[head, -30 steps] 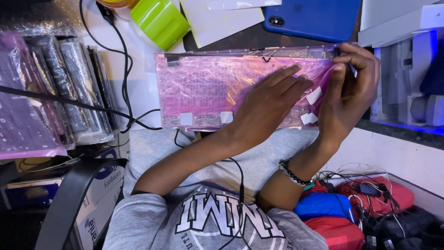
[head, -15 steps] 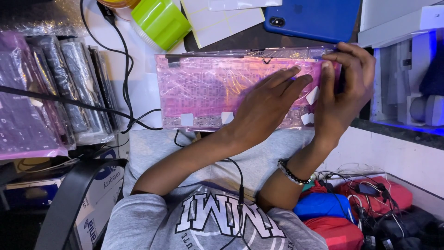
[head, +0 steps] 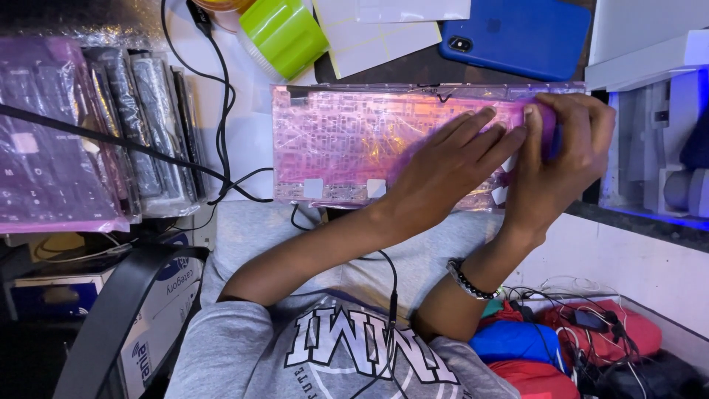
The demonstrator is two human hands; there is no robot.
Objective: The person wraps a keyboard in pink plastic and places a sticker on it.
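A flat keyboard wrapped in pink bubble wrap lies across the desk edge, with small white tape pieces along its near side. My left hand rests flat on its right half, fingers spread and pointing toward the far right corner. My right hand is curled around the right end of the wrapped keyboard, pinching the pink wrap there. A beaded bracelet sits on my right wrist.
A blue phone and white sheets lie beyond the keyboard, next to a green tape roll. Stacked wrapped keyboards fill the left. Black cables cross the desk. A white device stands right; red and blue bags lie below.
My right hand has shifted a little along the keyboard's right end and closed more over the wrap. My left hand has stayed flat in place.
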